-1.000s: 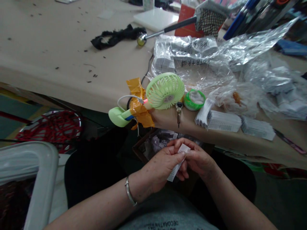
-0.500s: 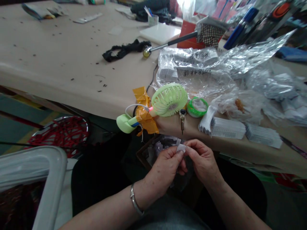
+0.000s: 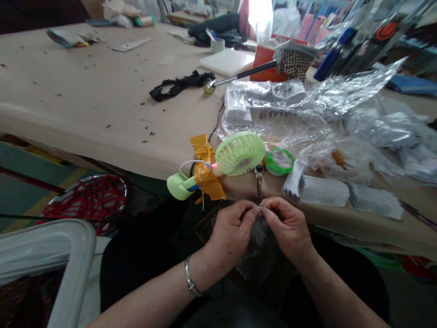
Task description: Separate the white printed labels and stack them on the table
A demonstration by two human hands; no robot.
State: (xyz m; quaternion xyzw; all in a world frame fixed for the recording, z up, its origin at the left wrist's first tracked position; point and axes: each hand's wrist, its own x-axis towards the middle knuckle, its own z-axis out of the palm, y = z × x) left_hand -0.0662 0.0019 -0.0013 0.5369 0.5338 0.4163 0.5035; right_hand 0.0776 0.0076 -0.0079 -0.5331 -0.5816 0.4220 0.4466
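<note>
A small white label (image 3: pixel 258 207) is pinched between the fingertips of both hands and shows almost edge-on. My left hand (image 3: pixel 228 230), wearing a silver bangle on the wrist, is closed on its left end. On the other end, thumb and fingers of my right hand (image 3: pixel 288 225) are pressed together. Just above the fingertips, a soldering iron (image 3: pixel 258 178) points downward at the table edge; I cannot tell whether the label touches its tip. Stacked white labels (image 3: pixel 324 190) lie on the table to the right of my right hand.
A light green fan (image 3: pixel 240 155) is fixed to the table edge with orange tape (image 3: pixel 206 175). Beside it sits a green-rimmed tub (image 3: pixel 279 161). Clear plastic bags (image 3: pixel 273 120) lie behind. A box (image 3: pixel 203 225) below the table is partly hidden by my hands.
Both hands have come up slightly toward the soldering iron tip, and the label has turned from face-on to nearly edge-on. The whole view has shifted, so the table appears lower.
</note>
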